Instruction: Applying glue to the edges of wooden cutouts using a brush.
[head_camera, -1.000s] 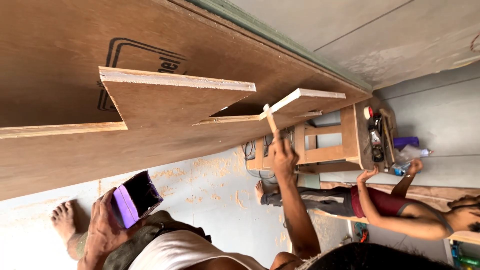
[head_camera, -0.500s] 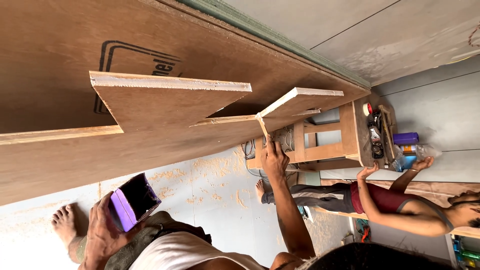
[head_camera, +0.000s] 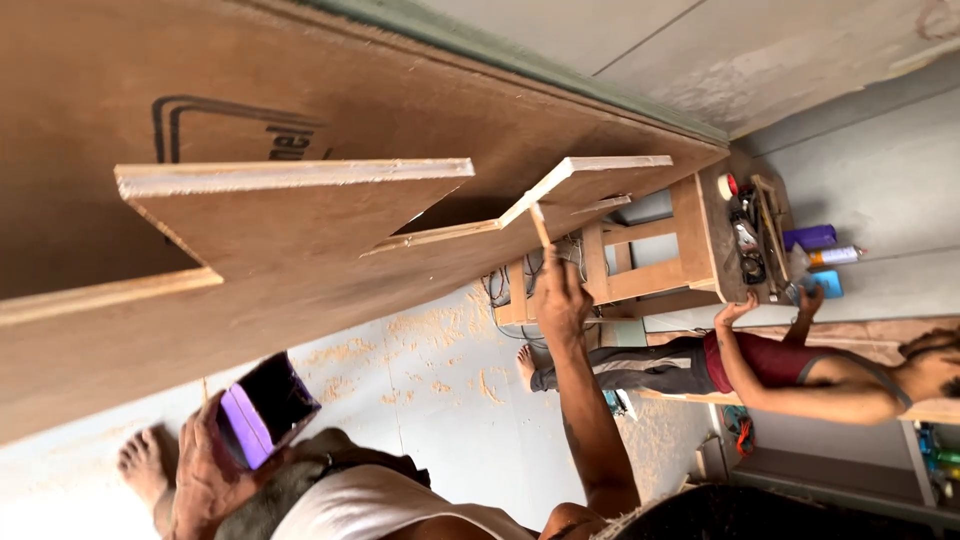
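Sawdust-strewn pale floor under a large brown plywood sheet, the view turned on its side.

Since a second ago the right hand, fingers pinched on a thin pale wooden stick, has brought its tip up to the edge of a smaller cut plywood panel. The left hand still grips a small purple box near the lap. Another person's hand reaches a cluttered wooden stool nearby.
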